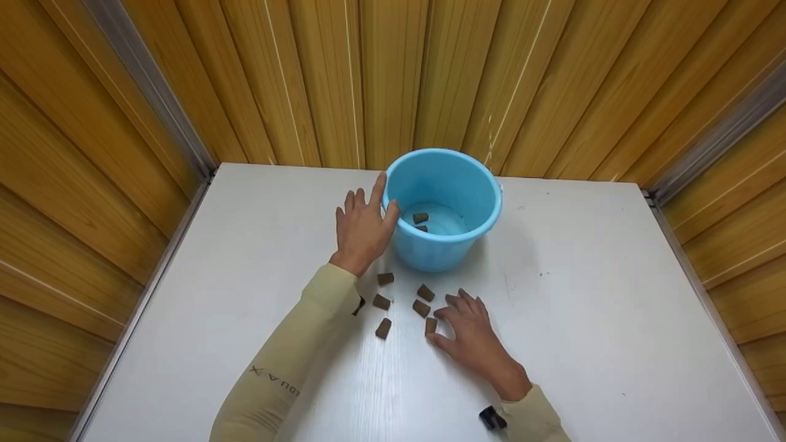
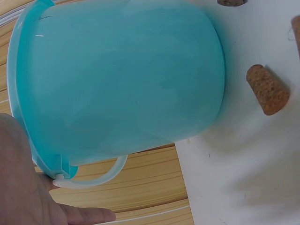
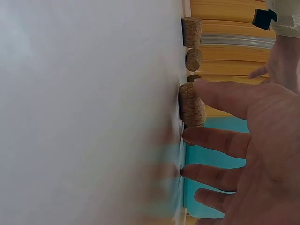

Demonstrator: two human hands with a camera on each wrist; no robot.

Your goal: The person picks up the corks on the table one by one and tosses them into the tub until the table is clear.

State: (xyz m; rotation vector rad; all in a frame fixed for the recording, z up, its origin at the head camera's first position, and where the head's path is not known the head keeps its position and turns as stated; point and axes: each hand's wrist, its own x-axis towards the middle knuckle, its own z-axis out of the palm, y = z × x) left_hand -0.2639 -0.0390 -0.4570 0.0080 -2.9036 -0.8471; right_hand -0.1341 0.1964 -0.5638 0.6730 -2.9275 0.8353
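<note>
A light blue bucket [image 1: 433, 255] stands upright on the white table with a few small brown corks [image 1: 420, 217] on its bottom. My left hand [image 1: 363, 232] rests against its left rim, fingers spread and fairly straight, thumb at the rim. In front of the bucket, my right hand [image 1: 470, 331] is low over the table. Its thumb and index finger pinch the two ends of a tapered cork [image 3: 192, 105] lying on the tabletop. The other fingers of that hand extend past it toward the bucket.
Several loose corks [image 1: 381, 301] lie between the two forearms, one cork [image 2: 268, 90] close to the bucket's base. A pale handle [image 2: 101, 180] hangs at the bucket's side. Wood-look panels [image 1: 393, 80] stand behind the table [image 1: 589, 294] and on both sides.
</note>
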